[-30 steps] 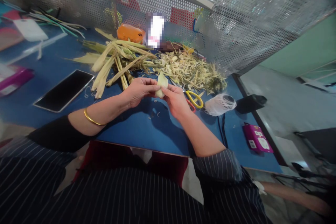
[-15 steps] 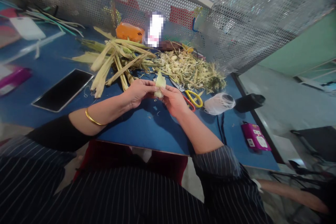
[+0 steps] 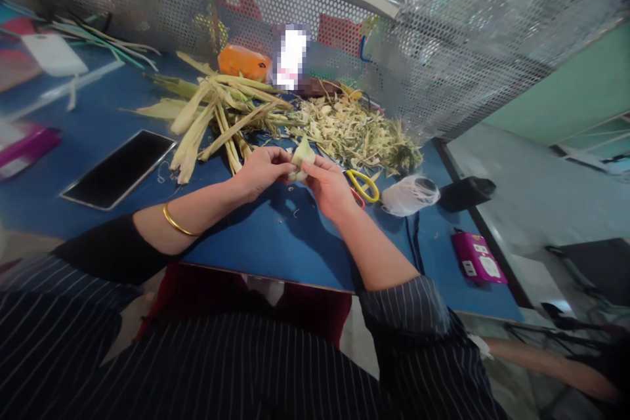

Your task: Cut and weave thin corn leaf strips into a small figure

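- Blue desk [image 3: 275, 243], backed by a perforated metal screen [image 3: 467, 33], seen from the near edge where a person in a striped top sits.
- Over the middle of the desk the left hand [image 3: 260, 172] and right hand [image 3: 329, 187] meet. The fingers of both are closed on a small pale husk [image 3: 301, 156], pinched between them just above the surface.
- On the left wrist, a gold bangle [image 3: 174, 223].
- Behind the left hand, toward the far edge, long leaves [image 3: 216, 118] lie in a loose bundle. Shredded scraps [image 3: 354, 131] are heaped beside them, behind the right hand.
- Yellow-handled scissors [image 3: 364, 185] lie just right of the right hand, partly hidden by it, with a spool [image 3: 411, 195] of white thread next to them, nearer the right edge.
- Toward the left edge lies a dark phone [image 3: 118, 169]; an orange box [image 3: 245, 62] stands at the far edge by the screen, and a pink box [image 3: 480, 258] rests by the near right corner.
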A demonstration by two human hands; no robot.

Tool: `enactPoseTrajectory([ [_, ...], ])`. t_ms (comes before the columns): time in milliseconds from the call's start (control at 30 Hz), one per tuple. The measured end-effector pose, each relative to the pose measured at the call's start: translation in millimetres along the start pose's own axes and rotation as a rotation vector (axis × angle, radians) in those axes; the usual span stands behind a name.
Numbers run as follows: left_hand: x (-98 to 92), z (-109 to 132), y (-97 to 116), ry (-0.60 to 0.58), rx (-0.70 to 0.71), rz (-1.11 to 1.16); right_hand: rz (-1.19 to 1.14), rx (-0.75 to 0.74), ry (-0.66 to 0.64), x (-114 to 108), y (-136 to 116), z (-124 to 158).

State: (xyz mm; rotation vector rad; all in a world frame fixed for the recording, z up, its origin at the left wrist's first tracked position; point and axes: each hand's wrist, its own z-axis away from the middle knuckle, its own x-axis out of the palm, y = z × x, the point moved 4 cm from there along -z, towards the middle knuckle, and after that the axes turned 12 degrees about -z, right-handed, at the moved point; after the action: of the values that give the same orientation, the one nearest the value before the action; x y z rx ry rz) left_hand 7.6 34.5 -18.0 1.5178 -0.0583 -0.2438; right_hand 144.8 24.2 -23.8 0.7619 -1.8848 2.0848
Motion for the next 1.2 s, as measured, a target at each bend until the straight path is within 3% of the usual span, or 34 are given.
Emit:
enactPoseTrajectory([
  [167, -4.9, -6, -11, 0.042, -0.054, -0.044, 0.046, -0.156, -0.083, 5, -26, 3],
  [300, -2.2, -5, -10, -0.116, -0.07, -0.072, 0.18, -0.276, -0.084, 3, -36, 2],
  [400, -0.1, -3, -3, -0.197, -0.045, 0.056, 0.292, -0.276, -0.128, 2, -30, 0],
  [500, -2.6, -5, -1, -0.147, -0.03, 0.186, 0.451, -0.24, -0.19, 5, -21, 1],
  [667, -6.4, -7, -5, -0.038, 0.003, 0.158, 0.613, -0.205, -0.293, 15, -14, 6],
  [767, -6.6, -7, -4, -0.032, 0.024, 0.143, 0.489, -0.174, -0.249, 13, -18, 6],
  [967, -13.4, -12, -6, 0.037, 0.024, 0.09, 0.004, -0.174, -0.167, 8, -44, 9],
  [1100, -14.5, -10, -3, 0.077, -0.007, 0.064, 0.154, -0.157, -0.127, -1, -51, 8],
  [1200, -13.4, -5, 3, 0.112, 0.017, -0.009, 0.447, -0.244, 0.068, -15, -52, 4],
])
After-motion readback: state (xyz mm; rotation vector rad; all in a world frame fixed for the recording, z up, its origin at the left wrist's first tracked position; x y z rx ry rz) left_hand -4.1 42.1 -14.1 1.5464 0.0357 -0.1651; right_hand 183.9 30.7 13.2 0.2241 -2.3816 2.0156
